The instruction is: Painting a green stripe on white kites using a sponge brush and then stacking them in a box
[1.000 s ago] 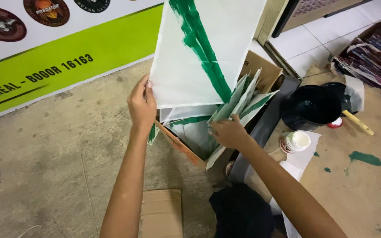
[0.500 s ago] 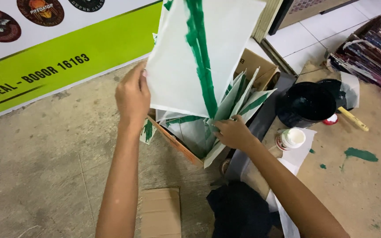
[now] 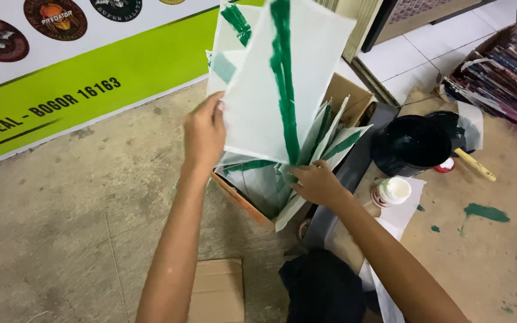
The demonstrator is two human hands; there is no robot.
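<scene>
Since half a second before, the large white sheet with the green painted stripe [image 3: 282, 90] had tipped further upright and swung a little right; a second striped sheet [image 3: 234, 24] now showed behind its top left corner.

Left hand [image 3: 204, 134]: fingers closed on the sheet's left edge, thumb in front, the rest behind and hidden. I judged the edge grip kept skin off the green paint.

Right hand [image 3: 313, 184]: fingers curled over the tops of the smaller white-and-green sheets [image 3: 330, 143] standing in the open brown cardboard box [image 3: 243, 200]. How tightly they pinched, I could not tell. It seemed to hold the stack apart or steady while the big sheet stood above it.

The big sheet's lower edge sat just above the box mouth, touching or nearly touching the standing sheets.

Room: bare concrete floor [image 3: 79, 227] left of the box was open. The right was crowded: black paint bucket [image 3: 414, 146], small white-lidded jar [image 3: 395, 190], wooden-handled tool [image 3: 475, 164], green spatters on brown board [image 3: 486, 211]. A flat cardboard piece [image 3: 218, 290] and dark cloth [image 3: 321, 287] lay near the arms. A green-and-white banner [image 3: 91, 66] closed the far side.
</scene>
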